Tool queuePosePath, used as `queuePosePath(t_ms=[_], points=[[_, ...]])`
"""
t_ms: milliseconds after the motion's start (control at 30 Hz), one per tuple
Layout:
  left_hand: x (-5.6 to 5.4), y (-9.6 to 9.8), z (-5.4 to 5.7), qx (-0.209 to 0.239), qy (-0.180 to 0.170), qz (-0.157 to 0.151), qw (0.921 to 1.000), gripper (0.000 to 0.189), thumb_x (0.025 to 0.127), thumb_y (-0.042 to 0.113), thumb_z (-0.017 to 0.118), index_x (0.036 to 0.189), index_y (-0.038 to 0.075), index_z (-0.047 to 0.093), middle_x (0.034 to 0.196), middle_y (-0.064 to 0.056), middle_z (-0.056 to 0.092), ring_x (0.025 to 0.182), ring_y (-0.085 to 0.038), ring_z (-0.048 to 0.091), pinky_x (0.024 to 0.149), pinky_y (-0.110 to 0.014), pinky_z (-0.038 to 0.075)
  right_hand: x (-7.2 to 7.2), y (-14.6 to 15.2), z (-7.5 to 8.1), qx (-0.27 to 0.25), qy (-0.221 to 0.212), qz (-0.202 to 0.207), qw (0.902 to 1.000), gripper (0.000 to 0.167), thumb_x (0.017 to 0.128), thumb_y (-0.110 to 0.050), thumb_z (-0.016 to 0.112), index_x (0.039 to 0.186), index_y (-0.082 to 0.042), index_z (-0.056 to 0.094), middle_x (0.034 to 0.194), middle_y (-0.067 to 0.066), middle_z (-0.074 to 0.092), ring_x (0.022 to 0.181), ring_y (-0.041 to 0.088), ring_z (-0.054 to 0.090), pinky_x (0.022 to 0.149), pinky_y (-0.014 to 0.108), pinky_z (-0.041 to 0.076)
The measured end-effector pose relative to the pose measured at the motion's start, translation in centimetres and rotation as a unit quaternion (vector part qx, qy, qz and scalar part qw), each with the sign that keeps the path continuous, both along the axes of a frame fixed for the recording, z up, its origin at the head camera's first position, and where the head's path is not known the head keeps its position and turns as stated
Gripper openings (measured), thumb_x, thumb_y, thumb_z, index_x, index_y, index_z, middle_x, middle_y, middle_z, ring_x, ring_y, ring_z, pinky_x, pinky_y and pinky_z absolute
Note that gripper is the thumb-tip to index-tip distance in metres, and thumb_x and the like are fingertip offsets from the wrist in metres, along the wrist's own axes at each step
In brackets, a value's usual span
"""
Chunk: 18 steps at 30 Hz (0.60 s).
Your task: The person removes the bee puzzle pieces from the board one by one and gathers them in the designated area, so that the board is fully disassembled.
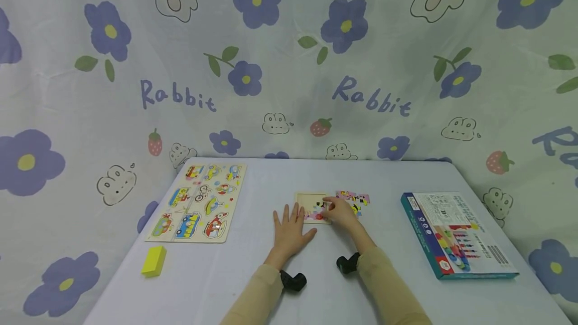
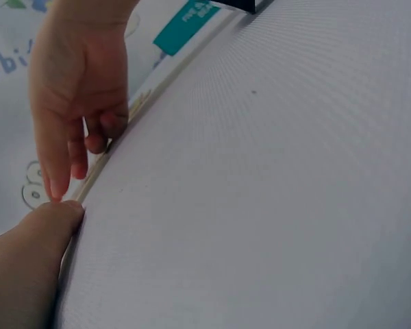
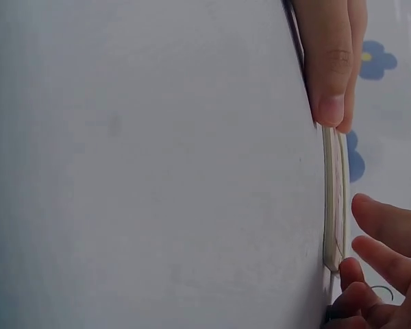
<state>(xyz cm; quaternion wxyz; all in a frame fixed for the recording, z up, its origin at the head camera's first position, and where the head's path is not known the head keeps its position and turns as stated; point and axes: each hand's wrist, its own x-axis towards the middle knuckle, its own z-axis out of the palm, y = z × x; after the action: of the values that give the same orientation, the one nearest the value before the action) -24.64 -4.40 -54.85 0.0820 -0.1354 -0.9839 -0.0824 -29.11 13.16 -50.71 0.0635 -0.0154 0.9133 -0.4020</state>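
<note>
Beige cloth sleeves (image 1: pixel 258 295) lie behind left hand (image 1: pixel 289 234), fingers apart, and right hand (image 1: pixel 342 213), grip unclear; square pale-wood tray (image 1: pixel 310 199) between fingertips.

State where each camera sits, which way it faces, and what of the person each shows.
Head: on the head, facing forward and down over the white table to the printed backdrop; left hand, right hand and sleeves show.
Left wrist: low across the table, picture turned sideways; left thumb lower left, right hand above it.
Right wrist: also low and sideways; right fingers lower right, left hand at top.
Shared: head and right wrist both show the wooden tray, the latter edge-on.
</note>
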Motion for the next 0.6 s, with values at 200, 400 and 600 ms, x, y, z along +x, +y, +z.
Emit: queuePosePath(t_ms=[200, 400, 600], points=[[0.08, -0.01, -0.01, 0.003, -0.007, -0.002, 1.0000, 0.079, 0.086, 0.067, 0.038, 0.143, 0.011, 0.036, 0.150, -0.009, 0.028, 0.137, -0.037, 0.020, 0.104, -0.065, 0.007, -0.25, -0.17, 0.06, 0.038, -0.009, 0.003, 0.9992, 0.046, 0.077, -0.019, 0.073, 0.120, -0.006, 0.061, 0.084, 0.007, 0.058, 0.070, 0.018, 0.048, 0.058, 0.029, 0.038], [0.13, 0.00, 0.18, 0.012, -0.002, -0.003, 0.9999, 0.078, 0.086, 0.065, 0.039, 0.142, 0.011, 0.037, 0.150, -0.009, 0.029, 0.137, -0.037, 0.021, 0.104, -0.064, 0.007, -0.65, -0.23, 0.00, 0.047, -0.014, 0.000, 0.9988, 0.042, 0.076, -0.019, 0.075, 0.114, -0.007, 0.062, 0.086, 0.007, 0.058, 0.071, 0.018, 0.049, 0.059, 0.029, 0.039], [0.11, -0.05, 0.25, 0.006, -0.005, -0.002, 1.0000, 0.078, 0.087, 0.065, 0.038, 0.142, 0.011, 0.037, 0.150, -0.009, 0.029, 0.137, -0.037, 0.021, 0.104, -0.065, 0.008, -0.93, -0.33, -0.19, 0.032, 0.003, -0.003, 0.9995, 0.039, 0.073, -0.015, 0.077, 0.108, -0.007, 0.060, 0.083, 0.007, 0.053, 0.069, 0.019, 0.045, 0.057, 0.029, 0.035]])
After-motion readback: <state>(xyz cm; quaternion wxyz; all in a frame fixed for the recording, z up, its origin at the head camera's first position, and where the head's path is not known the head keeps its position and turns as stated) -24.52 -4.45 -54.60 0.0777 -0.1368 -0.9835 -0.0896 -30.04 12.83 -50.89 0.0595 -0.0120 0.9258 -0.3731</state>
